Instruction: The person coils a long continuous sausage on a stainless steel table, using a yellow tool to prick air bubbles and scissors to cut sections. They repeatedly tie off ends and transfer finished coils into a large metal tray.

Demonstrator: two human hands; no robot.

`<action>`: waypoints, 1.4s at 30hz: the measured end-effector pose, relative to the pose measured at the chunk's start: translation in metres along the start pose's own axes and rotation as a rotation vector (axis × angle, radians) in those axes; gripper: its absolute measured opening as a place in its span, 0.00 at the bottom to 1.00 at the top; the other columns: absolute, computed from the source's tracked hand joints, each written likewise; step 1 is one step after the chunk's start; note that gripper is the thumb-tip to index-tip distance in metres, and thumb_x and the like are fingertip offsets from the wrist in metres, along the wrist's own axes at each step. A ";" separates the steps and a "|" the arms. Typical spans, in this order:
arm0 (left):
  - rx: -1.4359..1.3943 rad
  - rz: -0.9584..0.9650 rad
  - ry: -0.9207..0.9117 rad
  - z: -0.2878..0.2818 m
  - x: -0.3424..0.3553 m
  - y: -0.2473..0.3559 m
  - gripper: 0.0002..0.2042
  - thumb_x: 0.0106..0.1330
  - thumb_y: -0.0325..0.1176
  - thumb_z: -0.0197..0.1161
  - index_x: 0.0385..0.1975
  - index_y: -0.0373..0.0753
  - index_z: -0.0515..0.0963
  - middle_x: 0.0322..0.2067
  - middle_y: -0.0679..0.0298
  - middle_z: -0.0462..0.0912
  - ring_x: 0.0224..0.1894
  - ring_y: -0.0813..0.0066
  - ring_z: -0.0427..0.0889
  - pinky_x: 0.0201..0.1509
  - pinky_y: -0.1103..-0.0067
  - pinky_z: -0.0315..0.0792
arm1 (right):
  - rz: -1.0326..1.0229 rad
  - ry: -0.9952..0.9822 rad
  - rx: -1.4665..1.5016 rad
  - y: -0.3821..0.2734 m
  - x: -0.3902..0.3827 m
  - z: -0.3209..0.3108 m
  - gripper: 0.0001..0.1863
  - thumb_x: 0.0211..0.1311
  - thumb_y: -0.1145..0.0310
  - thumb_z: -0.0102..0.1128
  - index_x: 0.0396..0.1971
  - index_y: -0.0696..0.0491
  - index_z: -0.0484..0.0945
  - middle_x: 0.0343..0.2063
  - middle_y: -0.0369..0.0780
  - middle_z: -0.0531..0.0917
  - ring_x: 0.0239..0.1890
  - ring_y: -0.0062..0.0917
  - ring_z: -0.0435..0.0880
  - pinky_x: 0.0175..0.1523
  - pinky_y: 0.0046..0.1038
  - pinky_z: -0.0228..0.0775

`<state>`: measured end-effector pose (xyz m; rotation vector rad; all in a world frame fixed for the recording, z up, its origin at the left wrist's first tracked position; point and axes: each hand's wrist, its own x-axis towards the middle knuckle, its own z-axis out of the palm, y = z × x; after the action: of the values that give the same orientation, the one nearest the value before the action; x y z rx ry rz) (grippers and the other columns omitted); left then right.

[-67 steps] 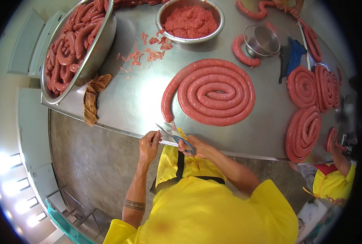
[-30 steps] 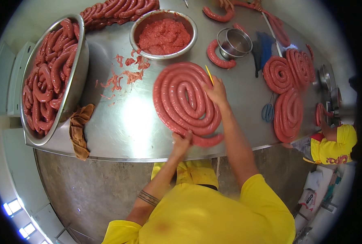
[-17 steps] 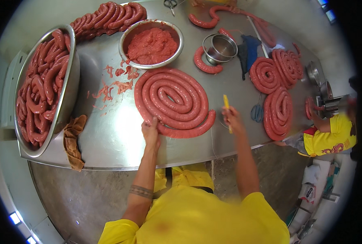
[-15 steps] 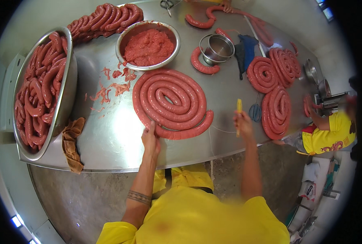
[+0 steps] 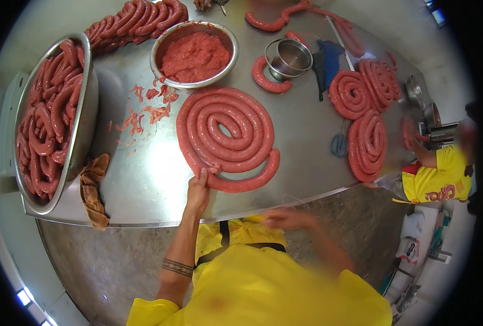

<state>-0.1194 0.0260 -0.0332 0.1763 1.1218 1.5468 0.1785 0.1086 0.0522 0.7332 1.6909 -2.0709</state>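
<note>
A long raw sausage (image 5: 226,155) lies in a flat spiral on the metal table in front of me. My left hand (image 5: 198,193) grips its outer turn at the near left, thumb on top, beside a small pinched nub in the casing. My right hand (image 5: 289,218) is smeared by motion just off the table's near edge, in front of my waist. Its fingers cannot be made out, nor whether they hold anything. Near it, a thin pale string (image 5: 295,200) loops at the edge.
Left stand a large basin (image 5: 92,92) of sausages and a brown cloth (image 5: 93,187). Behind are a bowl (image 5: 153,54) of ground meat, meat scraps (image 5: 133,122) and a steel pot (image 5: 290,58). Blue-handled scissors (image 5: 339,145) and more coils (image 5: 368,146) lie right, near a co-worker (image 5: 437,171).
My right hand has swung down and left from above the table; the yellow-handled tool it held no longer shows. My left hand has moved slightly nearer me, drawing the outer turn along.
</note>
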 end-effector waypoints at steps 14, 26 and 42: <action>0.561 0.218 -0.017 -0.025 -0.040 0.035 0.23 0.82 0.47 0.40 0.37 0.32 0.75 0.46 0.54 0.84 0.47 0.67 0.81 0.59 0.71 0.72 | -0.844 0.293 0.775 -0.285 0.219 -0.176 0.08 0.70 0.71 0.51 0.46 0.55 0.71 0.29 0.41 0.76 0.25 0.23 0.71 0.29 0.25 0.68; -0.294 0.040 -0.376 -0.038 -0.009 0.017 0.12 0.81 0.40 0.45 0.48 0.39 0.73 0.47 0.61 0.80 0.48 0.68 0.79 0.58 0.68 0.72 | -0.583 0.981 0.394 -0.114 -0.088 -0.218 0.12 0.77 0.62 0.47 0.52 0.50 0.73 0.26 0.30 0.72 0.24 0.14 0.71 0.26 0.17 0.64; 1.182 0.781 0.605 -0.043 -0.072 0.052 0.06 0.70 0.28 0.58 0.38 0.33 0.79 0.50 0.45 0.72 0.46 0.56 0.76 0.50 0.68 0.73 | -0.443 -0.146 -0.890 -0.231 0.197 0.042 0.18 0.57 0.80 0.55 0.50 0.55 0.78 0.46 0.50 0.82 0.50 0.42 0.82 0.55 0.42 0.71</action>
<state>-0.1595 -0.0509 0.0137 1.0909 2.5847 1.3788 -0.1196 0.1256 0.1214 -0.0833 2.5197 -1.2733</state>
